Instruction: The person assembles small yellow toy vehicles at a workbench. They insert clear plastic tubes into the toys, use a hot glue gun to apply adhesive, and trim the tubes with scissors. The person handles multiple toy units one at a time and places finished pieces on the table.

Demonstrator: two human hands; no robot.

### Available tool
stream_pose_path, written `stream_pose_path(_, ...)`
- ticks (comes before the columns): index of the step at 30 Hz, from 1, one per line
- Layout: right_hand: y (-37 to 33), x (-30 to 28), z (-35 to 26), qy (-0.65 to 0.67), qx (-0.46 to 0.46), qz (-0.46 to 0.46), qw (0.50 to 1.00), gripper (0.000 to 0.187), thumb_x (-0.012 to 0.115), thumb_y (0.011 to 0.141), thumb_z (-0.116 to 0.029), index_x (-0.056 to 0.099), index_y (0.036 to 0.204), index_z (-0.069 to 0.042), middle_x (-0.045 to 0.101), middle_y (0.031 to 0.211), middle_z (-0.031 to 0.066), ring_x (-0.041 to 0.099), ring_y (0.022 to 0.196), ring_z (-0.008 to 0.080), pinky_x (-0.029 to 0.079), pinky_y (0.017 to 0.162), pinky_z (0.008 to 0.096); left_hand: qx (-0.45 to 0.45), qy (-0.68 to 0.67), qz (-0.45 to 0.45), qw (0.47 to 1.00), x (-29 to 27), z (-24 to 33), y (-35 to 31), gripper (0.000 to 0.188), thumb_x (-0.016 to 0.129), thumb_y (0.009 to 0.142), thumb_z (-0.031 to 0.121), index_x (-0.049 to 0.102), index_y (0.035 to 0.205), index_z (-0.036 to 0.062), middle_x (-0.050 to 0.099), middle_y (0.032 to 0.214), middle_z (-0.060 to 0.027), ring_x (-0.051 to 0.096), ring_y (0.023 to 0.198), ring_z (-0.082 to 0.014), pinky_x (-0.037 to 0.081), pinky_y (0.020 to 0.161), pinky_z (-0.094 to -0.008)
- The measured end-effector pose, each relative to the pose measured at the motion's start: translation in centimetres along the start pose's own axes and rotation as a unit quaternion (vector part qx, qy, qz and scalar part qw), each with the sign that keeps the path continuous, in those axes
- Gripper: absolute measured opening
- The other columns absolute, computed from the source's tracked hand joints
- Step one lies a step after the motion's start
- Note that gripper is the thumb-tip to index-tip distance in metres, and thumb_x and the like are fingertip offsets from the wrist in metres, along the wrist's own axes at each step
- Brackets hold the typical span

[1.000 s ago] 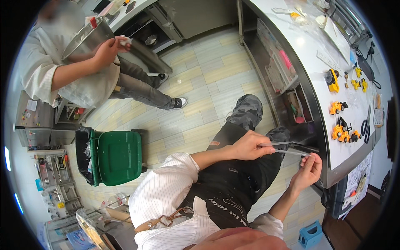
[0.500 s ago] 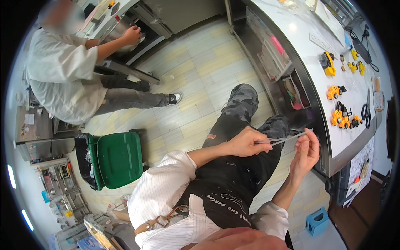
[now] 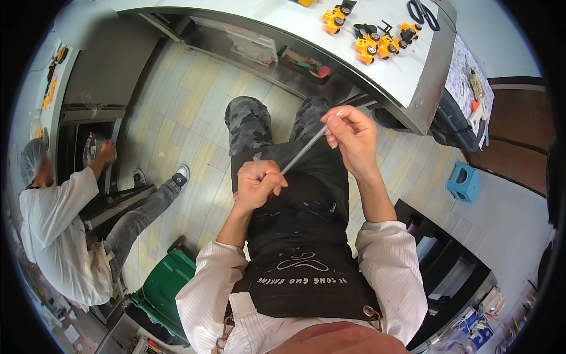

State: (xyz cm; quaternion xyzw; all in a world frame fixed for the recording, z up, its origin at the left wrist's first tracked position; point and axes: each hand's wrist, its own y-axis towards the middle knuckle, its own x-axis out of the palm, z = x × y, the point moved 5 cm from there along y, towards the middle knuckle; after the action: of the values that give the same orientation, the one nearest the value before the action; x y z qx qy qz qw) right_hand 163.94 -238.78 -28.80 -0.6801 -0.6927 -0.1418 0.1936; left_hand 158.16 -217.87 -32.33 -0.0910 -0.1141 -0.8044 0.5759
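Observation:
A thin, pale, translucent straw-like stick (image 3: 305,154) slants across the front of my black apron. My left hand (image 3: 257,184) is closed around its lower end, and a short clear bit sticks up above that fist. At the upper end, my right hand (image 3: 354,138) pinches the stick between thumb and fingers. Whether it is one stick or several laid together, I cannot make out. Both hands are in the air over my lap, apart from the table.
Ahead stands a white worktable (image 3: 407,76) with yellow toy construction vehicles (image 3: 368,48) and black scissors (image 3: 425,15). A blue stool (image 3: 463,182) is at right. At left are a green bin (image 3: 171,274) and a co-worker (image 3: 53,230) in a hair net, by a counter.
My view has turned right, so the table now lies ahead. My hands still hold the stick, now more steeply slanted and in front of my body. The co-worker's arm has shifted.

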Motion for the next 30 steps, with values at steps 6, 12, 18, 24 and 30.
stream_pose_path(6,-0.4,0.1,-0.4,-0.048,-0.055,0.004,0.997,0.009,0.069,0.094,-0.007,0.068,0.099,0.001,0.067,0.084,0.0035,0.059,0.068,0.0061,0.047,0.058,0.0196,0.008,0.056,0.119,0.991,-0.9,-1.6,-0.4,0.032,0.065,0.096,0.016,0.062,0.068,0.0007,0.058,0.057,-0.0016,0.049,0.047,-0.0079,0.035,0.045,-0.0235)
stream_pose_path(12,-0.6,0.5,-0.2,-0.101,-0.085,0.034,0.991,0.013,0.066,0.096,-0.009,0.069,0.102,0.002,0.067,0.085,0.0036,0.06,0.071,0.0058,0.048,0.06,0.0197,0.119,0.37,0.171,0.905,-0.3,1.2,0.9,0.025,0.071,0.09,0.01,0.063,0.069,0.0008,0.057,0.056,-0.0046,0.049,0.048,-0.0096,0.034,0.045,-0.0246)
stream_pose_path(18,-0.5,-0.2,-0.1,-0.041,-0.071,0.054,0.995,0.014,0.065,0.097,-0.01,0.068,0.101,0.003,0.067,0.086,0.005,0.061,0.072,0.0068,0.049,0.061,0.0201,0.08,0.336,0.153,0.926,-0.7,1.5,0.8,0.025,0.072,0.09,0.012,0.064,0.069,0.0005,0.056,0.056,-0.0048,0.049,0.047,-0.0107,0.034,0.046,-0.0256)
stream_pose_path(24,-1.9,1.7,-1.3,-0.114,-0.12,0.028,0.986,0.013,0.064,0.097,-0.01,0.067,0.1,0.003,0.068,0.088,0.0071,0.06,0.07,0.0079,0.049,0.061,0.0211,0.015,0.282,0.196,0.939,-2.0,0.1,0.7,0.026,0.071,0.092,0.012,0.066,0.069,0.0007,0.057,0.056,-0.002,0.048,0.048,-0.0079,0.035,0.047,-0.0247)
stream_pose_path(30,-1.3,0.5,0.1,0.007,-0.057,0.055,0.997,0.014,0.063,0.098,-0.011,0.066,0.101,0.002,0.068,0.092,0.0096,0.061,0.073,0.0094,0.05,0.063,0.0233,0.013,0.14,0.136,0.981,-2.7,-0.1,0.8,0.019,0.069,0.093,0.009,0.068,0.076,0.0001,0.06,0.06,-0.0016,0.05,0.051,-0.0058,0.036,0.048,-0.0223)
